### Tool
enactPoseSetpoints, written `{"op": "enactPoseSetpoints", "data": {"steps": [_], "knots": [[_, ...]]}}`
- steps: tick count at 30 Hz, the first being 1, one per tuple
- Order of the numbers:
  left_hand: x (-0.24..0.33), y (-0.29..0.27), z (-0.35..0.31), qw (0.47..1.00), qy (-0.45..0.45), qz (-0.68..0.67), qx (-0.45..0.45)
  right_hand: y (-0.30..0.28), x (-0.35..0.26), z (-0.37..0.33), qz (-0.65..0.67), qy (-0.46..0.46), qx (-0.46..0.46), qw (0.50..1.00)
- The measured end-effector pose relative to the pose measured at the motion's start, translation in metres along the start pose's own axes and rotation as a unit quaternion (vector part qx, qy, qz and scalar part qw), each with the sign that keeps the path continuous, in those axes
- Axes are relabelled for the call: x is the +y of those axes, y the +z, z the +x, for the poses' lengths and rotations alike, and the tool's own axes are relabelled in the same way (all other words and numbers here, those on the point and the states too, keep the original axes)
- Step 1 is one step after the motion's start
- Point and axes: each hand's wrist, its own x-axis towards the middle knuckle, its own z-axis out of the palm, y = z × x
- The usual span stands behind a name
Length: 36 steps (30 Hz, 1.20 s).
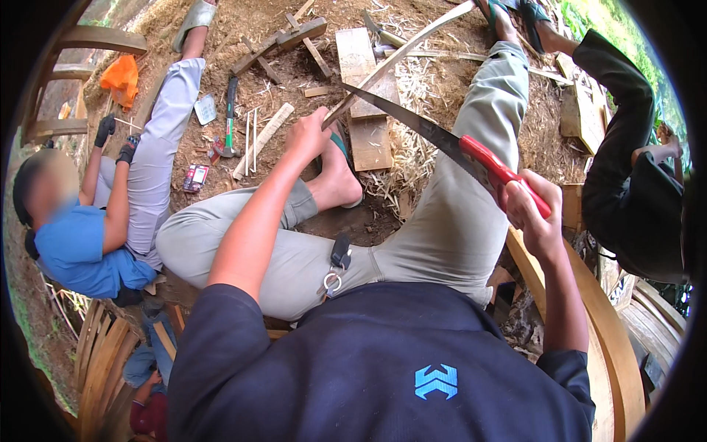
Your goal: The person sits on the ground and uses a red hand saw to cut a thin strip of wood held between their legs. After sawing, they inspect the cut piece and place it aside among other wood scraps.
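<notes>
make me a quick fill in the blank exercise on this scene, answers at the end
1. The right hand grips the saw by its ____ handle.
2. The other hand, the person's ____, holds the long pale strip.
3. The green-gripped tool lying beside the thin white sticks is a ____.
4. The gloved co-worker wears a ____ shirt.

Missing words: red; left; hammer; blue

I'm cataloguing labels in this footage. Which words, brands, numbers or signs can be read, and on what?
No words or numbers are legible.
Dark T-shirt: blue angular emblem, no legible lettering.
Red-and-white packet on the ground: print too small to read.
Red-handled saw: no readable marking.
</notes>
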Motion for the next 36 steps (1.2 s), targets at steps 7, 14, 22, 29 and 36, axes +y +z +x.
{"op": "enactPoseSetpoints", "data": {"steps": [7, 14, 22, 29, 36], "knots": [[0.003, -0.003, -0.002, 0.999, -0.030, 0.013, -0.028, 0.018, -0.044, 0.015, 0.032, 0.028, 0.011, 0.999], [-0.007, 0.006, 0.005, 0.998, -0.056, -0.007, 0.006, 0.038, -0.028, 0.064, -0.027, -0.011, -0.035, 0.999], [-0.011, 0.009, 0.007, 0.998, -0.067, -0.002, -0.008, 0.060, -0.060, 0.072, -0.118, -0.067, -0.009, 0.991], [-0.007, 0.011, 0.009, 0.999, -0.042, 0.001, 0.031, 0.053, -0.079, 0.086, -0.083, -0.058, -0.028, 0.994], [-0.011, 0.014, 0.013, 0.998, -0.065, -0.006, 0.023, 0.064, -0.065, 0.094, -0.112, -0.094, 0.005, 0.989]]}}
